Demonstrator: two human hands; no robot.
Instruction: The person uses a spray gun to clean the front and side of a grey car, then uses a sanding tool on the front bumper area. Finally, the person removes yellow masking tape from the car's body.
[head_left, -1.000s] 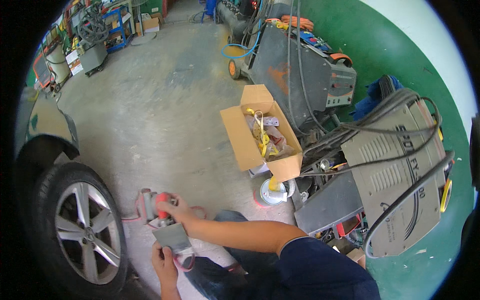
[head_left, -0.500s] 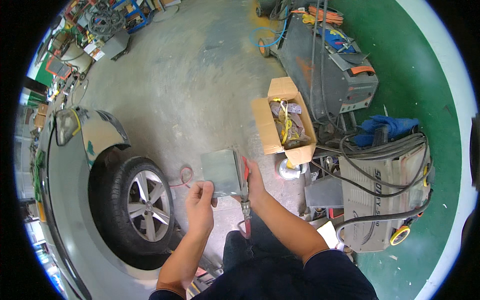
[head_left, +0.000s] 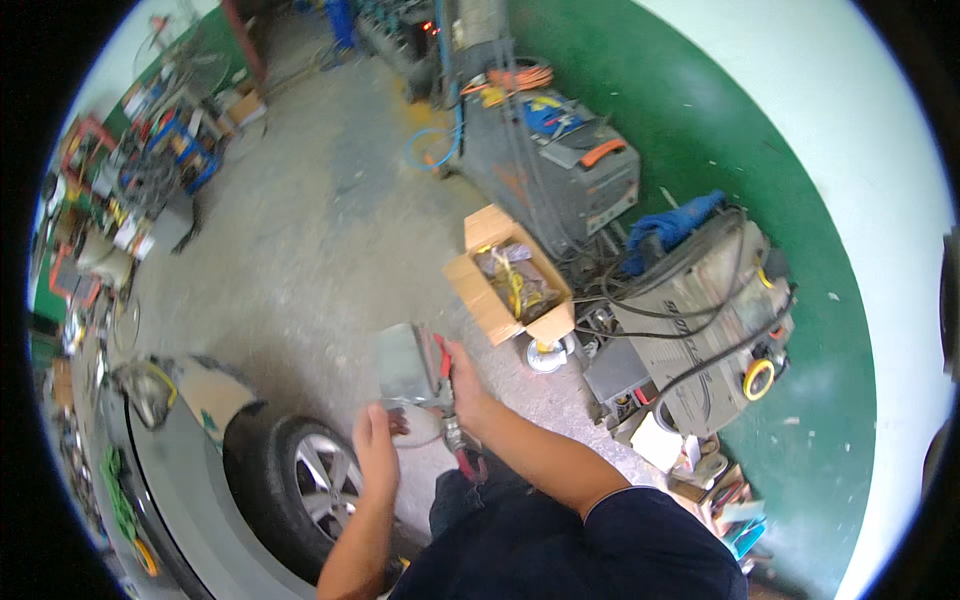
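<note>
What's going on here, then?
A person's right hand is gripping a red-handled tool with a flat grey face, held up in front of the body. The left hand is by the tool's lower edge, though blur hides whether it touches. To the left is a grey car with its wheel in view. Ahead and to the right sits an open cardboard box, with a round tin beside it.

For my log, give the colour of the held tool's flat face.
The flat face is grey, seen best in the head view.
</note>
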